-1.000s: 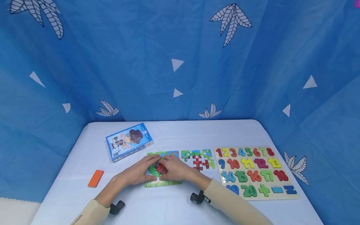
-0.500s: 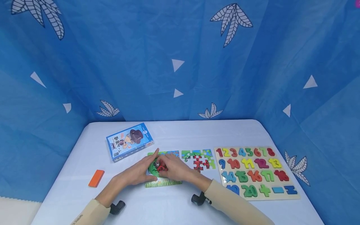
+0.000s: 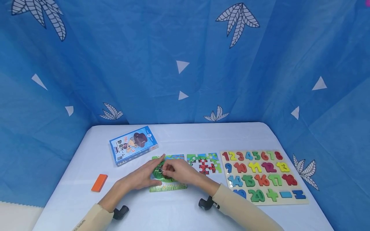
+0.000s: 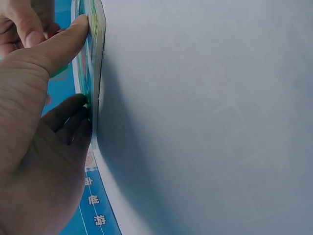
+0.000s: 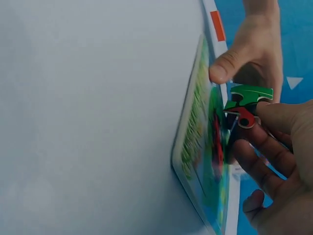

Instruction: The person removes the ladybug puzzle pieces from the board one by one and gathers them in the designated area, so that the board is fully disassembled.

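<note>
Puzzle pc (image 5: pixel 241 93) pinched by R hand (image 3: pixel 180 170); puzzle bd (image 3: pixel 169 187) touched by L hand (image 3: pixel 140 177), fingers wide. Bd s/b kept steady.

head cam: left grip (image 3: pixel 141 178) and right grip (image 3: pixel 181 171) block chunks of the puzzle board (image 3: pixel 168 187), fine print on the box (image 3: pixel 130 147) too tiny to read, sleeves (image 3: pixel 245 210) chopped at the bottom | right wrist: puzzle board kinda smeary, bottom edge crops it, puzzle piece (image 5: pixel 250 94) partly covered by right grip | left wrist: right grip lopped off top-left
</note>
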Action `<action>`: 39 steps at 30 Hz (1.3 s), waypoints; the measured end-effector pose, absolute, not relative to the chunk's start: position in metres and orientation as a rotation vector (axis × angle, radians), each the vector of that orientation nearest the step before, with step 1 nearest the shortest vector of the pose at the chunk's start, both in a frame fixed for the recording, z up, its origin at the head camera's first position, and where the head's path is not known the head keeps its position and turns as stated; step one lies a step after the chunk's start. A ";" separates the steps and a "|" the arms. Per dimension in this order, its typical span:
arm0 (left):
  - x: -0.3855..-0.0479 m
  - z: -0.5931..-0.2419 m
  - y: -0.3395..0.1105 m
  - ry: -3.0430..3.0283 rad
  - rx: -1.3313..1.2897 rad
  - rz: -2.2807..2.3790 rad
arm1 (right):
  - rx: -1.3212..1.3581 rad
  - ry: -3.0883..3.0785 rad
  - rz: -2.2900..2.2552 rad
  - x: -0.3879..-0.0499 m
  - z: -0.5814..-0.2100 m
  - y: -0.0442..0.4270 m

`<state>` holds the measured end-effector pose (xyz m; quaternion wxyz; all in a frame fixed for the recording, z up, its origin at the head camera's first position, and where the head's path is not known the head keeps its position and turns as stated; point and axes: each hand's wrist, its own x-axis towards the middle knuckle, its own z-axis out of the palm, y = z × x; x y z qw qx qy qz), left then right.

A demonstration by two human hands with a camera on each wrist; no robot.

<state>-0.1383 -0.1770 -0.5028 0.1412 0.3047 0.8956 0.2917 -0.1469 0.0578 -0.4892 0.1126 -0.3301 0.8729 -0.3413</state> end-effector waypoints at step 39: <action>-0.135 -0.503 -0.174 2.594 0.928 0.783 | -0.590 2.559 -0.905 -0.181 -0.478 0.161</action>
